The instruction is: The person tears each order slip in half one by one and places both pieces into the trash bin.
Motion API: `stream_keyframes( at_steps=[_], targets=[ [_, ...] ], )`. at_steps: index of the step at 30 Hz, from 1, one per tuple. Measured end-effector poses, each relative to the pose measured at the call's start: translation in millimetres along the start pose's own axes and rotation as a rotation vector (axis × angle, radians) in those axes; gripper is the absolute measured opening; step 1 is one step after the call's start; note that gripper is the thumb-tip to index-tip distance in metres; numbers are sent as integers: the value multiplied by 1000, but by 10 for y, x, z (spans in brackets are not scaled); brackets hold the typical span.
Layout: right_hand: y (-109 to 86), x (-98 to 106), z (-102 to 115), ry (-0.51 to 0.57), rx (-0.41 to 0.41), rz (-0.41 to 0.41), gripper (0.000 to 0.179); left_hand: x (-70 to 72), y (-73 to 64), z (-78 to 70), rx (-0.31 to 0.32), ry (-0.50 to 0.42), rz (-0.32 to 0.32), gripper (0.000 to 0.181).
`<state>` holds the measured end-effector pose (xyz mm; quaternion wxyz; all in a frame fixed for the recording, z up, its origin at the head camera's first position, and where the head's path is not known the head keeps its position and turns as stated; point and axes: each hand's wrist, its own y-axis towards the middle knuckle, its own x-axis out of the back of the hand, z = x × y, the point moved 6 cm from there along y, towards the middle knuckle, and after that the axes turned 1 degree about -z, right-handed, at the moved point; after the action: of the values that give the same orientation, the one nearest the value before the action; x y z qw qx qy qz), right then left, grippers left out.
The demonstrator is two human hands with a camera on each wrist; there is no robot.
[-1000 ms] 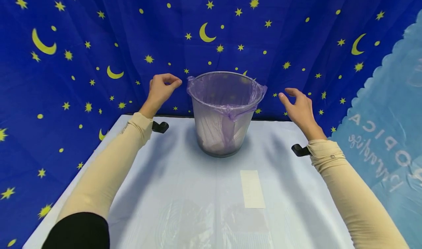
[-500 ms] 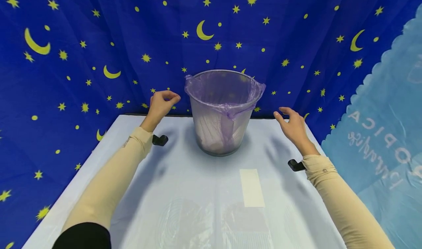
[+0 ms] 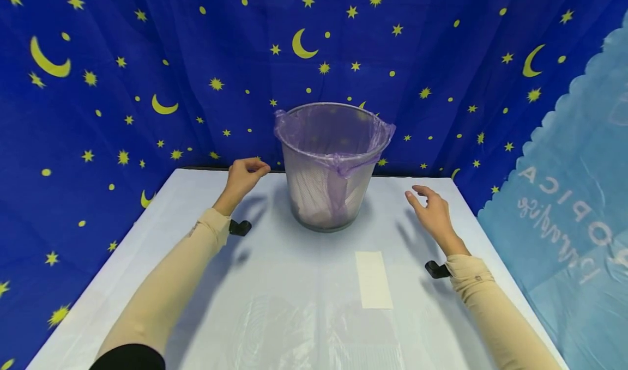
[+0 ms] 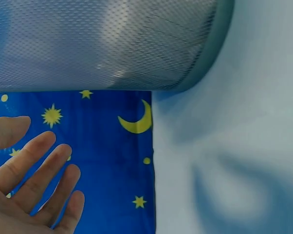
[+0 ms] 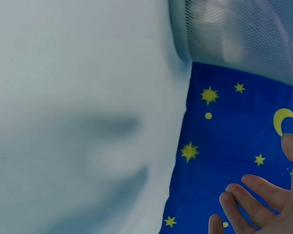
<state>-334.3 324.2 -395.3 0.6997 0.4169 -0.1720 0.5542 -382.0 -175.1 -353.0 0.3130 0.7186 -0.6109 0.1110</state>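
Note:
A silvery mesh wastebasket (image 3: 319, 190) stands upright toward the back of the table, lined with a thin purple trash bag (image 3: 348, 165) folded over its rim. Bunched corners of the bag stick out at the left, right and front. My left hand (image 3: 242, 178) hovers to the left of the basket, fingers relaxed and holding nothing. On the other side, my right hand (image 3: 432, 209) hangs in the air, apart from the basket, its fingers loosely spread. Both wrist views show bare fingers beside the basket's mesh wall (image 4: 112, 44).
A pale rectangular sheet (image 3: 374, 280) lies on the white-covered table (image 3: 294, 272) in front of the basket. A blue curtain (image 3: 196, 48) with yellow moons and stars hangs right behind. A light blue cloth (image 3: 579, 206) hangs on the right.
Both hands have come down from beside the basket's rim toward table height, the right one also drifting slightly inward. The basket and its bag stay in place.

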Motion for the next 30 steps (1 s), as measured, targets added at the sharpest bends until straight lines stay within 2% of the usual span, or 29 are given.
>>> stream_keyframes(
  at_steps=[11, 14, 19, 25, 30],
  targets=[
    [-162, -244, -130, -9, 4, 56, 56, -185, -124, 269, -7, 38, 42, 22],
    [-240, -293, -167, 1, -14, 70, 56, -243, -177, 335, 5, 20, 58, 21],
    [-390, -388, -240, 46, -70, 111, 58, -357, -293, 465, 52, 14, 86, 20],
    [-474, -441, -305, 120, -86, 106, 56, -485, -469, 642, 120, -16, 86, 21],
    [-536, -460, -361, 189, -93, 121, 52, -529, -599, 801, 170, -119, 53, 22]
  ],
)
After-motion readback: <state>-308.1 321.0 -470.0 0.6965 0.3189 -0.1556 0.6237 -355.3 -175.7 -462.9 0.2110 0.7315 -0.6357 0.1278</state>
